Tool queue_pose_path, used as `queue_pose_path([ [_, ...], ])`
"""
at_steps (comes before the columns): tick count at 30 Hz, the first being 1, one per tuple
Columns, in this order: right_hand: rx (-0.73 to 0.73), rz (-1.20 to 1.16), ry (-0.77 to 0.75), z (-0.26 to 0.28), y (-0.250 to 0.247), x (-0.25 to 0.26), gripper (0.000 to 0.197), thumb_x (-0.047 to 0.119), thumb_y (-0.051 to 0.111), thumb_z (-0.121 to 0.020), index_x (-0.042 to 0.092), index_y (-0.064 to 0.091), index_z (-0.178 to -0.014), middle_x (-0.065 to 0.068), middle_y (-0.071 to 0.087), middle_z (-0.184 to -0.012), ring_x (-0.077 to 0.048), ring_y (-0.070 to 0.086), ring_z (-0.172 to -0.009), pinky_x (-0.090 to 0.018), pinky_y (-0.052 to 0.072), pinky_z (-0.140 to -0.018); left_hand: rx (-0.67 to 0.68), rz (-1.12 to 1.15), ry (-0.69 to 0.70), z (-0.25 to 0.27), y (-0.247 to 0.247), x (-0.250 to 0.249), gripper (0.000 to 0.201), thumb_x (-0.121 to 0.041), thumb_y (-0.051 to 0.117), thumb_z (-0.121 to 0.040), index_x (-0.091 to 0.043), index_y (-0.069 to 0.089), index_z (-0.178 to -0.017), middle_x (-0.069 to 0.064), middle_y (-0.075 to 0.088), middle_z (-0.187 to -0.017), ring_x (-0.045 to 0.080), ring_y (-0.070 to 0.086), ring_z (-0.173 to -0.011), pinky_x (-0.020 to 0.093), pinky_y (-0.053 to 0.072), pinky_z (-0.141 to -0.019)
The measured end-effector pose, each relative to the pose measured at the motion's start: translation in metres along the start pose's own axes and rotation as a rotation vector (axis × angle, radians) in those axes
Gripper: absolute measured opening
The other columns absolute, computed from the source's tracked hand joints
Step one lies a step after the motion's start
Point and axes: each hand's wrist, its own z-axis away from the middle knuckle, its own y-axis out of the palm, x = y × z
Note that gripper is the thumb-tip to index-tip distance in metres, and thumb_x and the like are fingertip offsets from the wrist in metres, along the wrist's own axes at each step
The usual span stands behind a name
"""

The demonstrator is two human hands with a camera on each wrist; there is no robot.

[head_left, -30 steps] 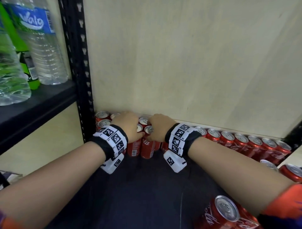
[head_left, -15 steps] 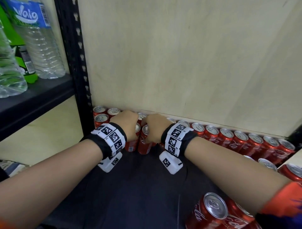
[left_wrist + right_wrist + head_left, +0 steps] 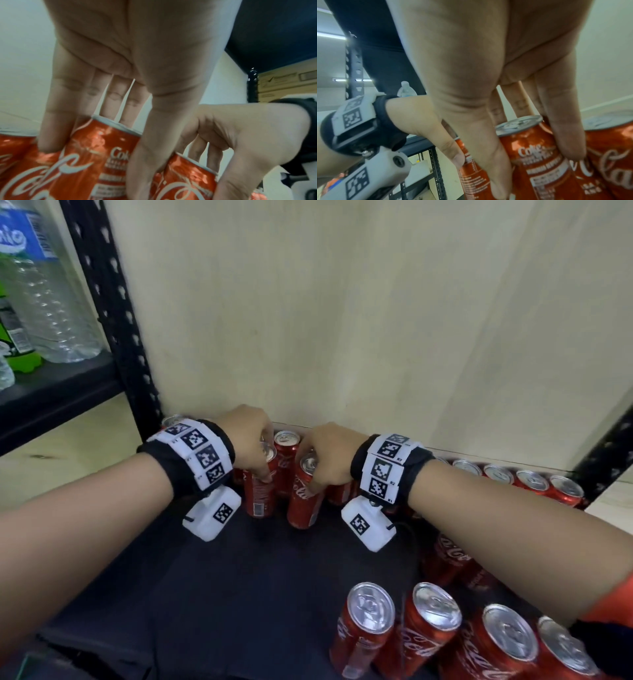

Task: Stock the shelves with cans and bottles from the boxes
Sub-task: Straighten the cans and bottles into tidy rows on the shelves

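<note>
Two red cola cans stand side by side on the black shelf (image 3: 239, 594), just in front of the back row near the left corner. My left hand (image 3: 262, 465) grips the left can (image 3: 259, 494) from above, thumb on its front and fingers behind, as the left wrist view shows on the can (image 3: 96, 155). My right hand (image 3: 310, 474) grips the right can (image 3: 303, 501) the same way; that can (image 3: 534, 151) leans slightly. The two hands are almost touching.
A row of red cans (image 3: 534, 481) lines the back wall to the right. More cans (image 3: 431, 625) stand at the front right under my right forearm. A black upright post (image 3: 113, 313) rises at left, with water bottles (image 3: 51, 302) on the neighbouring shelf.
Both hands keep hold of their cans near the back left corner. The head view has come closer and lower, so more front cans show at lower right.
</note>
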Motion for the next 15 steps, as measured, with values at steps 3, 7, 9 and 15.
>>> queue_pose_path([
  [3, 0.006, 0.022, -0.002, 0.024, -0.01, -0.018, 0.067, 0.041, 0.089, -0.072, 0.023, 0.065, -0.132, 0.005, 0.066, -0.125, -0.013, 0.06, -0.099, -0.026, 0.049, -0.082, -0.016, 0.047, 0.038, 0.007, -0.009, -0.019, 0.063, -0.043, 0.096, -0.056, -0.023, 0.07, -0.111, -0.005, 0.066, -0.109, 0.015, 0.062, -0.093, 0.034, 0.056, -0.081],
  [7, 0.012, 0.049, 0.017, 0.053, -0.018, -0.043, 0.069, 0.043, 0.09, -0.07, 0.025, 0.065, -0.131, 0.005, 0.066, -0.121, -0.012, 0.057, -0.095, -0.026, 0.047, -0.081, 0.008, 0.042, 0.099, 0.008, -0.013, -0.046, 0.064, -0.045, 0.097, -0.054, -0.029, 0.07, -0.109, -0.01, 0.065, -0.107, 0.009, 0.061, -0.088, 0.031, 0.054, -0.076],
  [9, 0.024, 0.054, 0.031, 0.065, -0.02, -0.056, 0.068, 0.045, 0.09, -0.068, 0.026, 0.065, -0.129, 0.007, 0.066, -0.11, -0.013, 0.058, -0.092, -0.025, 0.047, -0.076, 0.029, 0.037, 0.138, 0.008, -0.012, -0.06, 0.062, -0.046, 0.096, -0.053, -0.031, 0.07, -0.107, -0.012, 0.066, -0.103, 0.004, 0.059, -0.083, 0.028, 0.052, -0.072],
  [15, 0.082, 0.09, 0.047, 0.086, -0.017, -0.084, 0.067, 0.047, 0.091, -0.065, 0.027, 0.067, -0.125, 0.013, 0.062, -0.095, -0.009, 0.06, -0.085, -0.024, 0.048, -0.069, 0.116, 0.104, 0.237, 0.005, -0.003, -0.1, 0.055, -0.044, 0.097, -0.051, -0.032, 0.072, -0.099, -0.016, 0.07, -0.088, 0.0, 0.065, -0.075, 0.025, 0.056, -0.069],
])
